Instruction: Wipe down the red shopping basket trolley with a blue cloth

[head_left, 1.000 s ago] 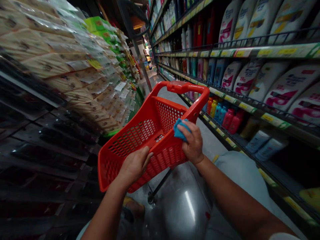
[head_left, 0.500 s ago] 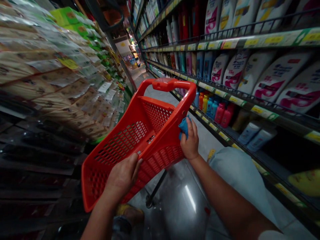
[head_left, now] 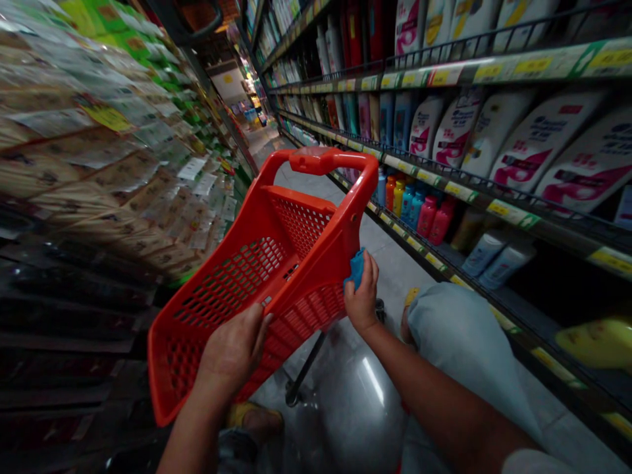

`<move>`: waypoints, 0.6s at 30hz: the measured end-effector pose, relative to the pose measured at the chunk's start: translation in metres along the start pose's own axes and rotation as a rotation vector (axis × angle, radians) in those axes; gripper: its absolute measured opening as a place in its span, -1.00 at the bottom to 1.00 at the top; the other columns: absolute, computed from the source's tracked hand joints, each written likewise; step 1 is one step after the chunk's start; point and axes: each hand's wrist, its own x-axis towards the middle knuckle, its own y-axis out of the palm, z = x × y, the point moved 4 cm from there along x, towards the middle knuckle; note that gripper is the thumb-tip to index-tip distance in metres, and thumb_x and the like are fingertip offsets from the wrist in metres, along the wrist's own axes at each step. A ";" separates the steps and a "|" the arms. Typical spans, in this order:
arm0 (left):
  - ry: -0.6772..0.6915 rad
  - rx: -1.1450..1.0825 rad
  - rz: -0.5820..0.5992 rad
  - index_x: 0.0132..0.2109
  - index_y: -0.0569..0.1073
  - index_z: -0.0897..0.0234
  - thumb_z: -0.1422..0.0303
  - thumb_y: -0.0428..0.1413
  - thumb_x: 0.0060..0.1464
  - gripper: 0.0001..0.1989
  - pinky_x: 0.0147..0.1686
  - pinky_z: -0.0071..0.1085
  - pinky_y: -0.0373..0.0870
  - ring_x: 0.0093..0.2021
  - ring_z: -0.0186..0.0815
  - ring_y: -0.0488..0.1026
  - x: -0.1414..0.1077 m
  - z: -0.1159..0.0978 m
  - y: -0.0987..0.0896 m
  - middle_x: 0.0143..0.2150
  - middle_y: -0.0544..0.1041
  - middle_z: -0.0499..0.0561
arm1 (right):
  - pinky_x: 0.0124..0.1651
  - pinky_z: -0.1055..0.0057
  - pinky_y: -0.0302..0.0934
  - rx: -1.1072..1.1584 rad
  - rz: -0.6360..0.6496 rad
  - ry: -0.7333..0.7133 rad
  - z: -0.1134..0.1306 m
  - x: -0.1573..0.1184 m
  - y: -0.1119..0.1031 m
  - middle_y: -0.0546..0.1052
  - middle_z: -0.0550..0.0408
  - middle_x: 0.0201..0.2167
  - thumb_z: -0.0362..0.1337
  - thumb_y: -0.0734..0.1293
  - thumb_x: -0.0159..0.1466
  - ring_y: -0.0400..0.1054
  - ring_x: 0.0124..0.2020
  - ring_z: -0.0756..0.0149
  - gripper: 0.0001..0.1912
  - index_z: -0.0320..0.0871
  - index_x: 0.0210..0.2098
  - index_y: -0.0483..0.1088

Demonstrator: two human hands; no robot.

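A red plastic shopping cart point(head_left: 251, 329) with latticed sides stands in front of me, its handle point(head_left: 316, 160) at the far end. My left hand point(head_left: 232, 345) is closed over the rim of its near side, fingers wrapped round the edge. In my right hand point(head_left: 363, 299) is a crumpled blue cloth point(head_left: 354, 268), pressed against the outer side of the cart below the handle. My right palm hides part of the cloth. Inside, the basket shows its bare perforated floor and walls.
Shelves of shampoo bottles point(head_left: 523, 151) run along the right, with small coloured bottles point(head_left: 427, 217) lower down. Stacked packaged goods point(head_left: 99, 178) rise on the left. Beneath the cart is a wheel point(head_left: 292, 395) on shiny floor point(head_left: 345, 395). My bent knee point(head_left: 454, 322) is at right.
My right hand and the blue cloth have slid down the cart's side, away from the handle. My left hand keeps its hold on the rim. The view has shifted slightly.
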 end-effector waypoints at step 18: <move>-0.044 -0.031 0.068 -0.33 0.25 0.17 0.17 -0.26 0.39 -0.63 -0.46 -0.35 0.14 -0.47 -0.26 0.44 0.006 0.002 0.004 -0.48 0.45 -0.04 | 0.41 -0.03 0.06 0.072 0.037 -0.027 0.003 0.002 0.012 0.12 -0.24 0.42 -0.18 0.14 0.46 0.04 0.44 0.10 -0.36 -0.12 0.47 -0.11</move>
